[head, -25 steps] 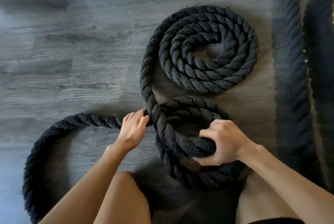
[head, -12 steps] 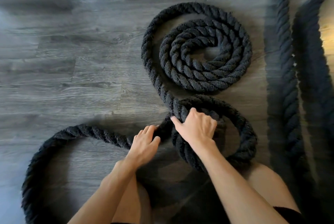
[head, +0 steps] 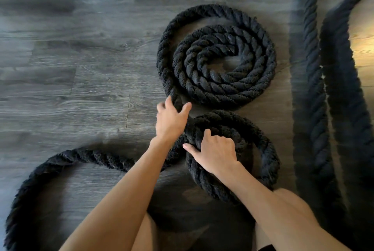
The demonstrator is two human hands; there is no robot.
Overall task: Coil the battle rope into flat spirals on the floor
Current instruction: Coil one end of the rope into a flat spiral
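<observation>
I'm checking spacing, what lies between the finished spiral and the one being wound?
In the head view, mostly bare floor; at the left, the linking rope under the left hand.

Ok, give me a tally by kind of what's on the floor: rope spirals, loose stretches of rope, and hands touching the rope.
Rope spirals: 2, far spiral and near spiral
Loose rope stretches: 3, left curve, right lengths and
Hands on rope: 2, left hand, right hand
Total: 7

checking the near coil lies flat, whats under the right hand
The right hand rests on the near coil, covering its left turns. Rope shows around the hand; whether the covered turns lie flat or overlap cannot be seen.
</observation>
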